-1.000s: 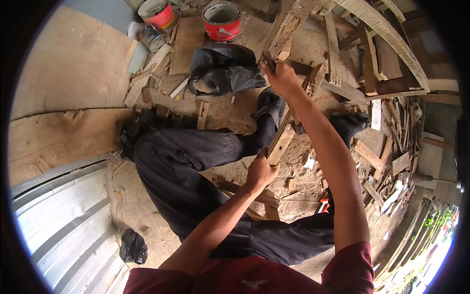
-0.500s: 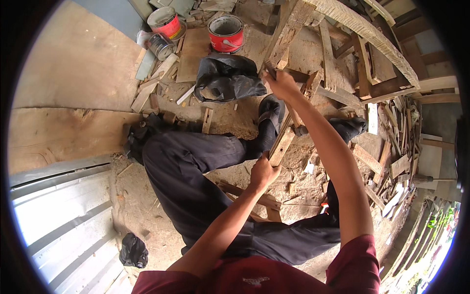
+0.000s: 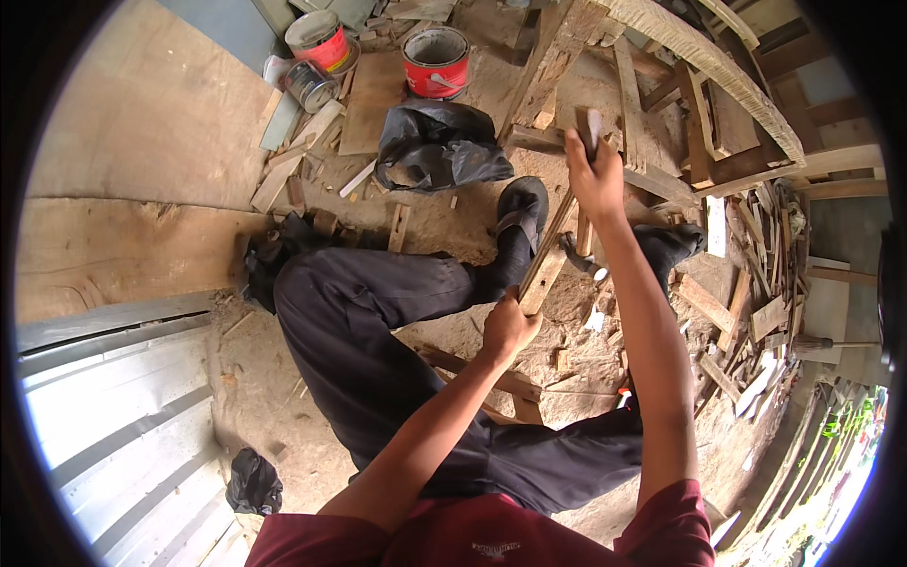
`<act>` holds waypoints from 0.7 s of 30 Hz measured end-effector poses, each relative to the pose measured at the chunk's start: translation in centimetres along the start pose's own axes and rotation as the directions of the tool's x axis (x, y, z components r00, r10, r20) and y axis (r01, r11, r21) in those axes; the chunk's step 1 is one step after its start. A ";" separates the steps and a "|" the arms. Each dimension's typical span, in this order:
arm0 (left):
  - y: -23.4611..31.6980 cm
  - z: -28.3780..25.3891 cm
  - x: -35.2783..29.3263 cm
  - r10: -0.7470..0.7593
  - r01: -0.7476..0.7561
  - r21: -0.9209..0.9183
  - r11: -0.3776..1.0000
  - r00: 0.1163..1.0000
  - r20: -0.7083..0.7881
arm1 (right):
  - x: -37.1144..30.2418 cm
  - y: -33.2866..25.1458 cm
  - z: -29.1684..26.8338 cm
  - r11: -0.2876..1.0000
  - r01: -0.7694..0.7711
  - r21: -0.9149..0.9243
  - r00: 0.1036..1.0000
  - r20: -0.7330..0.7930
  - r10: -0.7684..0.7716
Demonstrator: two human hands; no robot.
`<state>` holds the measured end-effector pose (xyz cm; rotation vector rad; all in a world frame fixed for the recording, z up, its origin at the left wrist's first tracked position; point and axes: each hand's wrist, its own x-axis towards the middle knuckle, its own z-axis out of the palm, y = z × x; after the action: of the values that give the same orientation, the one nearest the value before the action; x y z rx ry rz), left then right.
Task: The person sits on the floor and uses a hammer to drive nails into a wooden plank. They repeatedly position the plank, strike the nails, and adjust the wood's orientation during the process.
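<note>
Holding the wood piece (image 3: 550, 271) mid-frame with your left fingers (image 3: 505, 313), you grip a tool handle (image 3: 593, 126) higher up with your right fingers (image 3: 576, 157). One hole (image 3: 540, 282) looks done; what's left doesn't show.

My left grip (image 3: 510, 326) hides the near end of the wooden bar (image 3: 542, 283). My right grip (image 3: 597, 184) covers part of a tool (image 3: 592, 132), so I cannot tell its kind. My right forearm (image 3: 666, 350) hides some of my right leg (image 3: 586, 458), and a small orange thing (image 3: 624, 393) beside it shows too little to name. The mark on my maroon shirt (image 3: 425, 539) is too small to make out; the lower edge cuts the shirt off. The top edge crops the wooden frame (image 3: 704, 49), and glare washes out the greenery (image 3: 832, 428).
</note>
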<state>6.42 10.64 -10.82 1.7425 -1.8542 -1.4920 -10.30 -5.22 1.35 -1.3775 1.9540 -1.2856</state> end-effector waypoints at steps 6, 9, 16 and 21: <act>-1.4 0.7 0.3 0.021 -0.021 0.005 1.000 1.000 0.001 | 3.1 0.4 3.8 0.953 0.003 -0.304 0.989 0.143 0.042; -2.1 1.0 0.5 0.027 -0.026 -0.017 1.000 0.999 0.034 | 4.0 1.2 5.0 0.937 0.016 -0.349 0.978 0.201 0.058; -1.6 0.7 0.5 0.063 -0.062 -0.040 0.997 0.998 0.013 | 5.5 4.1 6.0 0.931 0.086 -0.354 0.968 0.253 0.007; -0.7 0.0 0.5 -0.063 0.070 -0.069 0.995 0.993 0.096 | 6.1 4.7 6.5 0.912 0.080 -0.402 0.946 0.319 0.058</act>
<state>6.72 10.40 -11.59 1.7456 -1.7776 -1.6719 -10.32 -13.15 -4.85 -1.6717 2.0469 -0.6071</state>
